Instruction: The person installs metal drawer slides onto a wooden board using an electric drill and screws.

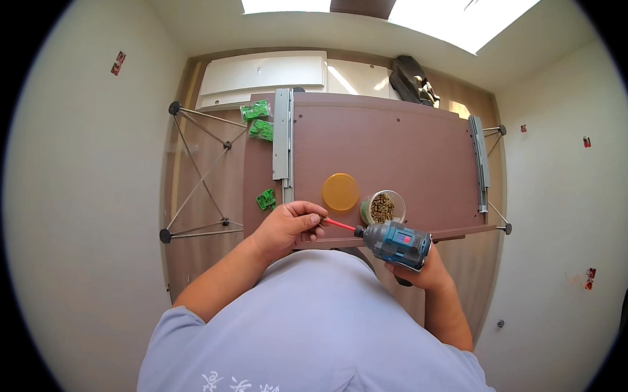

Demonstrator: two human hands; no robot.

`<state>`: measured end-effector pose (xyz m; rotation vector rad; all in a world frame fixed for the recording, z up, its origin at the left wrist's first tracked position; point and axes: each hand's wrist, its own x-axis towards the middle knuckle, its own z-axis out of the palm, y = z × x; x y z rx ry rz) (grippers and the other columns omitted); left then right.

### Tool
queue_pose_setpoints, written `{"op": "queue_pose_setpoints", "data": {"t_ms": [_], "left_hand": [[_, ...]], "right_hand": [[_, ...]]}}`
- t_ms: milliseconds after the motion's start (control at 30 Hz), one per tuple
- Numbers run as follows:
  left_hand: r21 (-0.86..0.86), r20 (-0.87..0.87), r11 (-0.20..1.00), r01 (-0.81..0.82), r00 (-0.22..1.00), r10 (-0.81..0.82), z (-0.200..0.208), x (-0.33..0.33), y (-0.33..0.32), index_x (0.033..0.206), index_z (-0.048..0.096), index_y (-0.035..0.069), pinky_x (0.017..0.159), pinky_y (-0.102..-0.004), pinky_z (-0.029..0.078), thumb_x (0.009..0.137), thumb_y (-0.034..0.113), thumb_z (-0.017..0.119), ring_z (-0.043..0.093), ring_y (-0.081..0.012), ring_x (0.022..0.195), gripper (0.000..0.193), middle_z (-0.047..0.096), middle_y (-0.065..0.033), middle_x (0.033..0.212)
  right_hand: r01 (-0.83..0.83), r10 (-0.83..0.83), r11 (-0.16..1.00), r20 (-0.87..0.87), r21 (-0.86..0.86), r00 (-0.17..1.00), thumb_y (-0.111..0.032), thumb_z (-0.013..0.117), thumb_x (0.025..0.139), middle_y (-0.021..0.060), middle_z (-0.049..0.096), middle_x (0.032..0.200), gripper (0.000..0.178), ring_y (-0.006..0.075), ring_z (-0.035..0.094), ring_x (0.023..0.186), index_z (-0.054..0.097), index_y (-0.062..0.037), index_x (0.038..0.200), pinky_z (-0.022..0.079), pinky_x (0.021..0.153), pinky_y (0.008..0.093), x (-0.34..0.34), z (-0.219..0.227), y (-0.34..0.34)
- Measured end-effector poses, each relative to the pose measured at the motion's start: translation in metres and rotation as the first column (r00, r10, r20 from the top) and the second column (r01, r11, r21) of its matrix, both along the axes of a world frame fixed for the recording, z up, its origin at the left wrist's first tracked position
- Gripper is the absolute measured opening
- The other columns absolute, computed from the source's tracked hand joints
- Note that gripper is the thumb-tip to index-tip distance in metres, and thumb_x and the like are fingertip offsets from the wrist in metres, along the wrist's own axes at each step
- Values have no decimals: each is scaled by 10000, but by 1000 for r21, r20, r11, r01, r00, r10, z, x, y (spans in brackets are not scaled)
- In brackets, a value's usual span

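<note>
Over a brown board on trestles, the right hand is clamped on a blue drill while the left hand pinches its red bit tip, so loading a screw seems in hand, and next needs aiming just beyond the left hand.

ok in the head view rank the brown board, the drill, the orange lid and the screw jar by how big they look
1. brown board
2. drill, though it sits nearer the camera
3. orange lid and screw jar, which look about alike
</note>
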<state>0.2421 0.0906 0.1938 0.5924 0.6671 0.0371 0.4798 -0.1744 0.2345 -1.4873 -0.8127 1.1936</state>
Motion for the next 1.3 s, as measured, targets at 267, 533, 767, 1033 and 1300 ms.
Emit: {"op": "queue_pose_setpoints", "data": {"t_ms": [267, 533, 767, 1033, 1300], "left_hand": [[55, -27, 993, 106, 994, -105, -16, -60, 55, 1189, 706, -6, 794, -302, 645, 1075, 38, 640, 769, -179, 897, 139, 757, -106, 1055], [182, -55, 953, 241, 970, -235, -45, -71, 78, 1204, 703, -19, 803, -316, 654, 1061, 27, 653, 769, -182, 903, 158, 759, -114, 1043], [11, -101, 924, 382, 920, -379, -62, -62, 100, 1282, 689, -5, 828, -296, 629, 1040, 63, 691, 751, -162, 913, 252, 757, -93, 1072], [853, -461, -51, 519, 703, -542, -82, -77, 143, 1578, 479, 72, 1032, -434, 581, 826, 216, 893, 647, -300, 1299, 870, 524, -116, 1592], [658, -753, -576, 485, 417, -509, -85, -66, 128, 1696, 299, 81, 1001, -432, 589, 619, 494, 997, 620, -320, 1315, 1348, 202, -131, 1794]], "right_hand": [[93, -92, 995, 40, -30, 995, -21, 891, 791, 67, 756, 1162, 535, 156, 693, 1068, 672, -17, 1279, 553, 983, 350, -95, -10, 37], [158, -155, 979, 28, -130, 987, -29, 892, 800, 58, 755, 1143, 489, 150, 689, 1051, 691, -22, 1246, 555, 957, 347, -120, -24, 51], [123, -129, 981, -29, -151, 991, -16, 877, 822, 44, 760, 1086, 456, 148, 696, 993, 701, -27, 1242, 566, 918, 345, -114, -46, 62], [310, -336, 925, -91, -219, 937, -1, 868, 819, 38, 755, 1096, 483, 124, 689, 996, 691, -24, 1268, 572, 902, 339, -109, -58, 54], [283, -285, 936, 22, -209, 958, -7, 852, 826, 40, 770, 1120, 423, 143, 703, 1005, 724, -27, 1229, 572, 920, 346, -105, -66, 50]]}}
